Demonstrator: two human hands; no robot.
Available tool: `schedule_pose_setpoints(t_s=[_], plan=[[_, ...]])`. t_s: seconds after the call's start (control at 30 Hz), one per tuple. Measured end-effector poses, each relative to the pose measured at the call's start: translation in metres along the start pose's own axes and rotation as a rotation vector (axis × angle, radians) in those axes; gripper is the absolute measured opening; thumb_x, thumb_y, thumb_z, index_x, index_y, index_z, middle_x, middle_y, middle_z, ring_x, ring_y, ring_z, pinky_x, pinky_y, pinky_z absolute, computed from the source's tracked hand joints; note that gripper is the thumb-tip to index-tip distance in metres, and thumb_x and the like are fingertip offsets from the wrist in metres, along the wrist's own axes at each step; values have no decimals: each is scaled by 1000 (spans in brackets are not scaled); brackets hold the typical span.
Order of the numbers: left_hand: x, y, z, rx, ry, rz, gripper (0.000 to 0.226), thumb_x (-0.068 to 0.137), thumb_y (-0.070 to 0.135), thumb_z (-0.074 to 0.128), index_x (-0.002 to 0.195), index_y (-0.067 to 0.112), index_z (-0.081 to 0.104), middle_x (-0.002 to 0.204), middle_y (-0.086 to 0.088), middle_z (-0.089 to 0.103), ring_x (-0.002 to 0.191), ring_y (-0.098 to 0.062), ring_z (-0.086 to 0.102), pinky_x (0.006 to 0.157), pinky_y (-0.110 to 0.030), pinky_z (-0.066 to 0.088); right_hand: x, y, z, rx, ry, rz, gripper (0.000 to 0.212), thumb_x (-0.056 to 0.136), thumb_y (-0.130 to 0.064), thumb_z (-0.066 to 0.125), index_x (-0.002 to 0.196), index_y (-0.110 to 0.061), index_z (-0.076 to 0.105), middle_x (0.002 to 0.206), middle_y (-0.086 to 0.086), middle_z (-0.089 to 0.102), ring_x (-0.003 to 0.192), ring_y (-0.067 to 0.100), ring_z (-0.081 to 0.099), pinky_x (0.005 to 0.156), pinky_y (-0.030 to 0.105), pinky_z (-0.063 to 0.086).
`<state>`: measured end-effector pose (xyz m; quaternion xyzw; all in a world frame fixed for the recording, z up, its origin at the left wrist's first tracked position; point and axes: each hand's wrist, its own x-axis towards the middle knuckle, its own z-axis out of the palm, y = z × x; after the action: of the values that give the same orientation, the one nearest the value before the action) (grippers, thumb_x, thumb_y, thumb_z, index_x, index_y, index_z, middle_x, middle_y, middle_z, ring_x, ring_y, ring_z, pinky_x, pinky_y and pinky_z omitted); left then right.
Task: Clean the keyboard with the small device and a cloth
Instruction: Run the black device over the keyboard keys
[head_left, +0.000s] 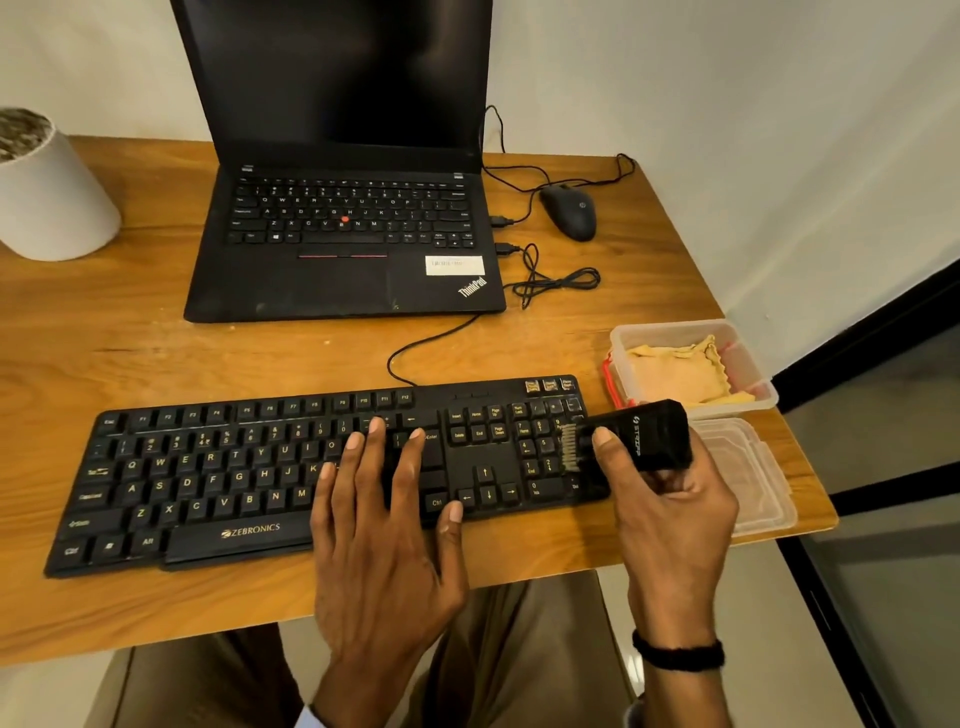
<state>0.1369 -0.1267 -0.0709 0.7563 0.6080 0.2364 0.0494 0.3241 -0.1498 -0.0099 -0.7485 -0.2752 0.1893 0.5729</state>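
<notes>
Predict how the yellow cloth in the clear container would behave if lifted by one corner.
The cloth lies crumpled with wavy edges, so it would probably droop limply. It looks thin, so likely light and unlikely to roll.

I find bare table (156, 353) between the laptop (291, 280) and the keyboard (208, 467) crossed only by its cable (389, 361), while the tub (763, 396) and lid (748, 467) crowd the keyboard's right end

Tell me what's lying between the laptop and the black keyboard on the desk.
Bare wooden desk, crossed only by a black cable running from the back edge of the keyboard up toward the laptop. The head view shows it.
</notes>
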Motion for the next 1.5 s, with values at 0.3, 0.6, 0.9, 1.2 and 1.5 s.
schedule_pose_setpoints(t_s=[0.3,0.6,0.9,1.2,1.5], plan=[[0,0,-1,3,2,9,65,91,43,50,150,15,44,160,-14,31,152,-28,21,123,-49,15,-3,-12,-7,-201,-43,-109,38,78,-32,76,114,-31,63,89,-20,67,84,-10,60,77,21,54],[0,1,-3,16,-13,22,63,91,42,51,149,18,46,160,-15,31,151,-30,22,123,-50,15,-15,-10,-1,-225,-30,-120,45,80,-32,74,122,-28,60,87,-25,62,80,-15,58,79,18,53],[-1,1,-2,14,-10,88,55,94,39,49,146,23,50,159,-17,32,150,-32,24,122,-52,16,-17,-5,-11,-161,-257,-66,36,80,-29,76,115,-25,65,94,-13,71,90,-3,64,75,14,52],[20,5,-13,-89,-131,153,71,88,56,45,149,20,42,157,-12,36,147,-28,29,122,-51,16,-17,-8,-13,-177,-35,-113,42,78,-32,76,118,-27,63,96,-18,68,92,-4,63,81,18,53],[96,26,-10,127,-598,300,140,55,98,51,159,17,3,166,-8,9,154,-28,1,121,-52,-15,-10,-11,-9,-254,-60,-105,44,80,-31,75,122,-26,62,96,-16,65,91,-2,61,82,21,53]])
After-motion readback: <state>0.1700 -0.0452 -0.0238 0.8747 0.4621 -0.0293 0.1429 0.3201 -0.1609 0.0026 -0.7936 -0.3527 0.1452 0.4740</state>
